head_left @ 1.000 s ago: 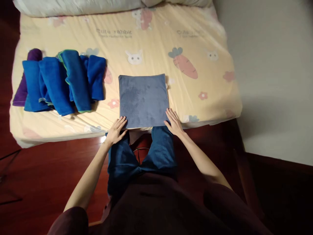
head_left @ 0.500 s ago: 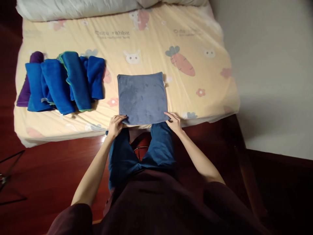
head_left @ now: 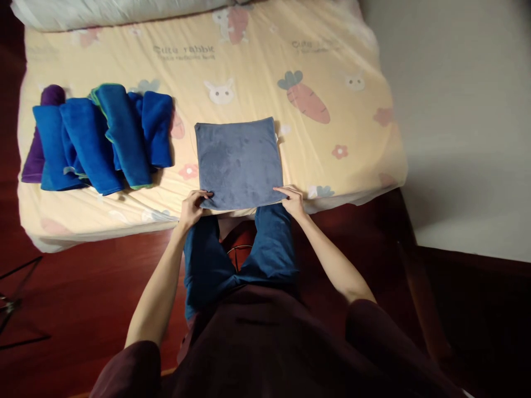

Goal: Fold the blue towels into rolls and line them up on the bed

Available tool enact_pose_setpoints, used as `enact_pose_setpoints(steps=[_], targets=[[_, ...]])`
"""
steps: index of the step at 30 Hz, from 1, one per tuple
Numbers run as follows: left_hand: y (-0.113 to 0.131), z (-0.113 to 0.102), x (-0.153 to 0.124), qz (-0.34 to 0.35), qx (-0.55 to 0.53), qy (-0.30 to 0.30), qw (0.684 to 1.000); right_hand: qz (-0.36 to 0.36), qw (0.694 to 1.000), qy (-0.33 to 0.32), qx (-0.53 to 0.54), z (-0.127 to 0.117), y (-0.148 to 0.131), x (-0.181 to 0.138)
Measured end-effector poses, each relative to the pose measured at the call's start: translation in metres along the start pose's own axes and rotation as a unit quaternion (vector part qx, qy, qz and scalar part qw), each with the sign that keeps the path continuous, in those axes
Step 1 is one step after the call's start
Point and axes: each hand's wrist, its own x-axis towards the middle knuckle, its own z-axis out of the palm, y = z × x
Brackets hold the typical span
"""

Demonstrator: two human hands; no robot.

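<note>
A grey-blue cloth [head_left: 238, 162], folded into a square, lies flat near the front edge of the bed [head_left: 257, 66]. My left hand [head_left: 191, 209] pinches the cloth's near left corner, fingers curled over the edge. At the near right corner my right hand [head_left: 292, 200] grips the cloth the same way. Both hands sit at the mattress edge, just above my knees.
Several rolled blue towels [head_left: 103, 135] and a purple one [head_left: 39, 146] lie side by side on the left of the yellow cartoon-print sheet. A white pillow [head_left: 103, 11] lies along the far edge. Dark red wooden floor surrounds the bed; pale floor at right.
My hands went from lying flat and open on the cloth's near corners to curling and gripping those corners. The view has shifted slightly.
</note>
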Motion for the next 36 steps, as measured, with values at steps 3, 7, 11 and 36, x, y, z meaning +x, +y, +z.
enact_pose_setpoints(steps=[3, 7, 11, 36], targets=[[0.000, 0.002, 0.002, -0.008, 0.014, 0.005, 1.000, 0.051, 0.999, 0.004, -0.002, 0.004, -0.001, 0.001], [-0.008, -0.006, 0.000, -0.017, 0.020, 0.017, 1.000, 0.088, 0.996, -0.003, 0.022, -0.004, 0.002, 0.004], [-0.018, -0.011, -0.006, -0.027, 0.011, 0.016, 0.999, 0.119, 0.990, -0.013, 0.072, -0.011, 0.006, 0.008], [-0.011, -0.007, 0.005, -0.191, 0.032, 0.089, 0.977, 0.196, 0.977, 0.030, 0.085, -0.004, -0.008, 0.035]])
